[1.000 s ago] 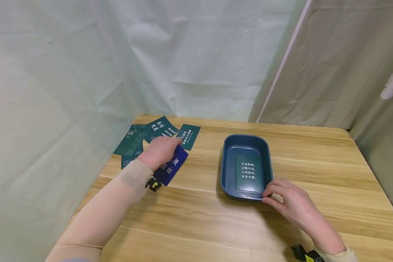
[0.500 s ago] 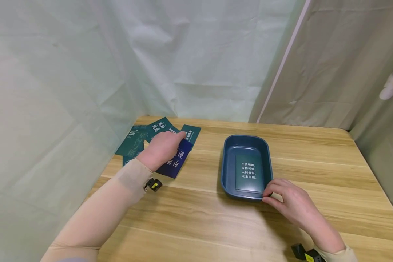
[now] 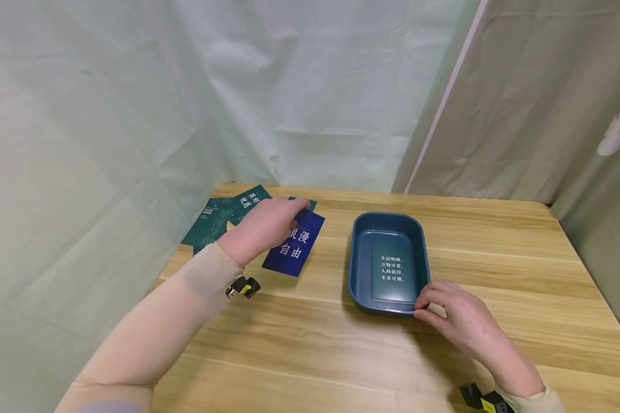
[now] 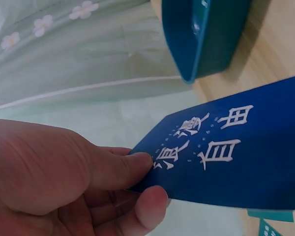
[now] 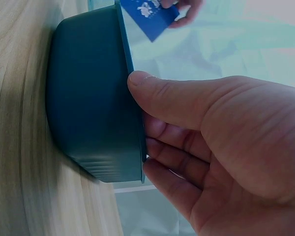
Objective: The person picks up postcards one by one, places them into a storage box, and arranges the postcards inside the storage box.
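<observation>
Between thumb and fingers, my left hand (image 3: 266, 226) pinches a dark blue card (image 3: 297, 246) with white Chinese characters, lifted above the table. The left wrist view shows the thumb on the printed face of the card (image 4: 236, 157) near one corner. My right hand (image 3: 457, 315) grips the near right corner of a blue rectangular tray (image 3: 359, 275); in the right wrist view the thumb lies at the rim of the tray (image 5: 93, 93). A dark green card (image 3: 392, 269) with white writing lies flat inside the tray.
Several green cards (image 3: 206, 223) lie overlapping at the table's far left, partly hidden by my left hand. One green card (image 3: 305, 203) peeks out behind the blue card. Pale curtains (image 3: 315, 92) hang behind and beside the wooden table (image 3: 299, 344).
My left hand has raised the blue card from beside the green cards and carried it right, toward the tray. The right hand and tray have stayed in place.
</observation>
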Demonstrator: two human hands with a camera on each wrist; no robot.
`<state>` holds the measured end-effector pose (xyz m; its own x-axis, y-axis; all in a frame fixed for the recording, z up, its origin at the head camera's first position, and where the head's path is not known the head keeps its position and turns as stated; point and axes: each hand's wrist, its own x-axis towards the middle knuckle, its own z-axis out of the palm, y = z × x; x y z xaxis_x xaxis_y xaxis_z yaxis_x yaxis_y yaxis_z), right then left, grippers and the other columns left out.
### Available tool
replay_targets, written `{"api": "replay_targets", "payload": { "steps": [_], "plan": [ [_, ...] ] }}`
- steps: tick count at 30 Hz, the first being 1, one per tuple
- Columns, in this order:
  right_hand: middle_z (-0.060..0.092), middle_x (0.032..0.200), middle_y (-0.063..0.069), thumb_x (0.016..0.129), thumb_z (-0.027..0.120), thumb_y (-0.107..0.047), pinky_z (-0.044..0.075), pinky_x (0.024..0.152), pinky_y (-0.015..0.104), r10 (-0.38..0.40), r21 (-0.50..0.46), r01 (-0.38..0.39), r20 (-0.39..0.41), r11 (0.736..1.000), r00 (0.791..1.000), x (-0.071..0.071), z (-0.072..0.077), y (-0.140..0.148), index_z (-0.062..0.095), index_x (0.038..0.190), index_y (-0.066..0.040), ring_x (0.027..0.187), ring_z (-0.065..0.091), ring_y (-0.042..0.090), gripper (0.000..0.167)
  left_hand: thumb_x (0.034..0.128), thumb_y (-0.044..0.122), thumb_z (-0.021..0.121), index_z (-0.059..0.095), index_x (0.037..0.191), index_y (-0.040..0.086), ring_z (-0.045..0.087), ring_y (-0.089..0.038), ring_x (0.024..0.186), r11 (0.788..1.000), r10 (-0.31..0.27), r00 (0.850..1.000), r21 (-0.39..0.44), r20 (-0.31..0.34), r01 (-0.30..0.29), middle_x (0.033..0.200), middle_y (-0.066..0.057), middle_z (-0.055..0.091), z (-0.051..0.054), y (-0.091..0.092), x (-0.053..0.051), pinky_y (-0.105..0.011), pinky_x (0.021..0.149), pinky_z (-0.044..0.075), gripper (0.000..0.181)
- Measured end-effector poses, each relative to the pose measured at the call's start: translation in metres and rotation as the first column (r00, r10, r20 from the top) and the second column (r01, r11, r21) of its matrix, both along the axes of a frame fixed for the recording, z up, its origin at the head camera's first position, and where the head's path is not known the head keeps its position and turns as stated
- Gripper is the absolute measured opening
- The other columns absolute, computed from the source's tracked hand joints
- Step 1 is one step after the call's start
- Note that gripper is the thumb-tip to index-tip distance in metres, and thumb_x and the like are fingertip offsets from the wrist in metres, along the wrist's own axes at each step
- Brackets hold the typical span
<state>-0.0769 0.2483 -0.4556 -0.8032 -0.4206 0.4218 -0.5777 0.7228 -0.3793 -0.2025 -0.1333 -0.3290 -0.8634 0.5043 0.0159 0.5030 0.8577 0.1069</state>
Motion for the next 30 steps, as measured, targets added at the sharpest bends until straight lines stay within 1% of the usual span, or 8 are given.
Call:
{"api": "replay_targets", "payload": {
  "steps": [3,8,13,18,24,30],
  "plan": [
    [0.066,0.098,-0.025,0.079,0.1,-0.014,0.057,0.07,0.034,-0.002,0.001,0.002,0.003,1.0,1.0,0.0,0.0,0.001,0.076,0.088,-0.036,0.089,0.065,0.005,0.034,0.108,0.002,0.069,0.062,0.145,0.007,0.075,-0.029,0.104,1.0,-0.017,1.0,0.024,0.015,0.017,0.12,-0.013,0.077,0.004,0.008,-0.002,-0.046,0.092,0.062,0.038],
    [0.066,0.098,-0.025,0.08,0.099,-0.015,0.057,0.07,0.034,-0.002,-0.002,0.002,0.003,1.0,1.0,0.0,-0.001,0.001,0.076,0.088,-0.035,0.089,0.065,0.004,0.032,0.1085,0.003,0.069,0.061,0.147,0.007,0.074,-0.028,0.11,0.996,-0.067,0.997,0.063,0.039,0.064,0.126,-0.012,0.076,0.007,0.024,-0.005,-0.044,0.098,0.06,0.04],
    [0.066,0.098,-0.025,0.079,0.1,-0.015,0.056,0.069,0.033,0.001,-0.007,-0.001,-0.003,1.0,1.0,0.001,-0.003,0.001,0.075,0.088,-0.036,0.088,0.065,0.005,0.033,0.1095,0.005,0.068,0.06,0.15,0.008,0.073,-0.028,0.114,0.989,-0.112,0.991,0.101,0.078,0.104,0.132,-0.012,0.075,0.011,0.04,-0.004,-0.043,0.1,0.06,0.041],
    [0.066,0.098,-0.025,0.078,0.1,-0.014,0.056,0.069,0.033,-0.003,-0.01,0.003,-0.01,1.0,1.0,0.001,-0.003,0.0,0.075,0.088,-0.037,0.088,0.065,0.005,0.035,0.1093,0.006,0.069,0.06,0.15,0.01,0.072,-0.028,0.117,0.981,-0.152,0.984,0.132,0.093,0.14,0.136,-0.011,0.073,0.015,0.054,-0.004,-0.043,0.103,0.058,0.042],
    [0.066,0.098,-0.025,0.079,0.1,-0.015,0.056,0.069,0.033,-0.001,-0.009,0.001,-0.01,1.0,1.0,0.002,-0.002,-0.001,0.075,0.088,-0.036,0.089,0.065,0.004,0.034,0.1106,0.007,0.066,0.058,0.154,0.01,0.07,-0.028,0.124,0.975,-0.187,0.978,0.137,0.089,0.174,0.142,-0.012,0.071,0.015,0.068,-0.004,-0.043,0.109,0.055,0.044],
    [0.066,0.098,-0.025,0.079,0.099,-0.014,0.057,0.07,0.033,-0.003,-0.006,0.003,-0.01,1.0,1.0,0.002,-0.002,-0.001,0.076,0.089,-0.035,0.09,0.065,0.003,0.033,0.1113,0.007,0.065,0.058,0.154,0.011,0.071,-0.026,0.121,0.965,-0.23,0.97,0.15,0.082,0.216,0.14,-0.01,0.071,0.015,0.081,-0.003,-0.041,0.107,0.056,0.043]
  ]
}}
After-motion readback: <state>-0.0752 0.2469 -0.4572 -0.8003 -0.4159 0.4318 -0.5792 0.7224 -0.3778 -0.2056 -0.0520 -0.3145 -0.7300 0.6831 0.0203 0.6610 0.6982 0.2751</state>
